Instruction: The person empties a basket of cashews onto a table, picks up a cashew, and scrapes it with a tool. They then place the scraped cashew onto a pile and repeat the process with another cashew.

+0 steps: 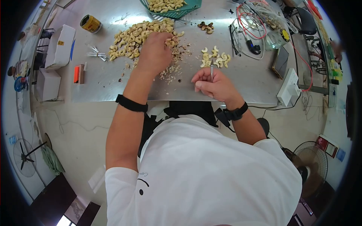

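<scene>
On the metal table (102, 88), my left hand (155, 52) reaches into the right part of a large pile of cashews (132, 37). Its fingertips are at the nuts beside brown skin crumbs (170, 71); whether they grip a nut is too small to tell. Near the table's front edge, my right hand (213, 83) is closed around a thin metal tool (212, 69) that points away from me. Just beyond its tip lies a small group of pale cashews (222, 60). Farther back sits a little heap of dark pieces (206, 27).
A green basket (188, 9) of cashews stands at the back. At left are a jar (90, 24), white sticks (97, 54) and an orange box (78, 74). Tangled cables (250, 22), a glass jar (277, 38), a phone (280, 62) and a power strip (289, 87) lie at right.
</scene>
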### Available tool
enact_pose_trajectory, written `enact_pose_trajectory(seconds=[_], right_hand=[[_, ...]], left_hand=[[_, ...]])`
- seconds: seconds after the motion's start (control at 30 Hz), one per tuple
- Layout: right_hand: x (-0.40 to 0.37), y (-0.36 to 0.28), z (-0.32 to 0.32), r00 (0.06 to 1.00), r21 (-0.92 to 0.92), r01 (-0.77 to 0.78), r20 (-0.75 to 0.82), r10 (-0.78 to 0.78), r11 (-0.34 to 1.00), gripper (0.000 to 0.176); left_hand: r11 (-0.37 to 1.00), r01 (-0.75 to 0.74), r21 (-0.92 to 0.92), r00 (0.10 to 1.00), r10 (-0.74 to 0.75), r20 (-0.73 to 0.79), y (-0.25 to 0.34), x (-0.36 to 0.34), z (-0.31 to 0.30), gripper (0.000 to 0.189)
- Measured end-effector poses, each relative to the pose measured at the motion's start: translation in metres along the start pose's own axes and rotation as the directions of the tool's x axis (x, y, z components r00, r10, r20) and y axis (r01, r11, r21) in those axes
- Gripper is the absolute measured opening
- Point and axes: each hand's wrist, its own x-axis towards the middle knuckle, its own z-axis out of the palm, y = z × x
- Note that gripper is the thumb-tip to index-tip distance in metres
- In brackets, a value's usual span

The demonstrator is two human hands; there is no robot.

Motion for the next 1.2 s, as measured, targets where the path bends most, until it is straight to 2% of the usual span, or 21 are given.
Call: enact_pose_trajectory(seconds=[0.13, 0.23, 0.33, 0.53, 0.63, 0.73, 0.83, 0.93, 1.03, 1.2], right_hand=[[0.000, 0.002, -0.002, 1.000, 0.031, -0.001, 0.014, 0.000, 1.000, 0.013], [0.000, 0.001, -0.002, 1.000, 0.035, 0.006, 0.016, -0.006, 0.999, 0.013], [0.001, 0.002, -0.002, 1.000, 0.046, 0.015, 0.023, -0.016, 0.999, 0.013], [0.002, 0.004, -0.003, 0.999, 0.035, 0.019, 0.027, -0.020, 0.999, 0.014], [0.002, 0.005, -0.003, 0.999, 0.012, 0.009, 0.038, -0.010, 1.000, 0.014], [0.001, 0.003, -0.001, 1.000, -0.015, 0.002, 0.027, -0.001, 1.000, 0.014], [0.002, 0.001, 0.000, 1.000, -0.022, 0.001, 0.025, -0.001, 1.000, 0.014], [0.001, 0.001, 0.000, 1.000, -0.019, 0.002, 0.031, -0.002, 1.000, 0.014], [0.002, 0.002, -0.001, 0.999, -0.012, -0.001, 0.036, 0.001, 1.000, 0.014], [0.002, 0.004, -0.002, 0.999, -0.008, 0.001, 0.036, 0.000, 1.000, 0.015]], left_hand=[[0.994, -0.057, 0.088, 0.998, 0.054, 0.036, -0.006, 0.007, 0.004, 0.035], [0.995, -0.045, 0.085, 0.997, 0.039, 0.071, -0.002, 0.010, 0.008, 0.037], [0.994, -0.037, 0.098, 0.998, 0.033, 0.047, -0.002, 0.012, 0.012, 0.037], [1.000, -0.023, 0.000, 0.999, 0.023, -0.026, -0.004, 0.008, 0.003, 0.032], [0.991, -0.136, 0.020, 0.981, 0.137, -0.137, -0.010, 0.006, 0.003, 0.031], [0.998, -0.048, 0.040, 0.997, 0.051, -0.058, -0.006, 0.004, -0.001, 0.032], [0.999, -0.006, 0.051, 0.999, 0.008, -0.041, -0.006, 0.006, 0.000, 0.030], [0.996, -0.087, 0.034, 0.993, 0.090, -0.080, -0.006, 0.006, 0.002, 0.028], [0.983, -0.139, 0.121, 0.985, 0.151, -0.089, -0.008, 0.007, 0.008, 0.027], [0.979, -0.166, 0.121, 0.983, 0.174, -0.060, -0.010, 0.007, 0.013, 0.027]])
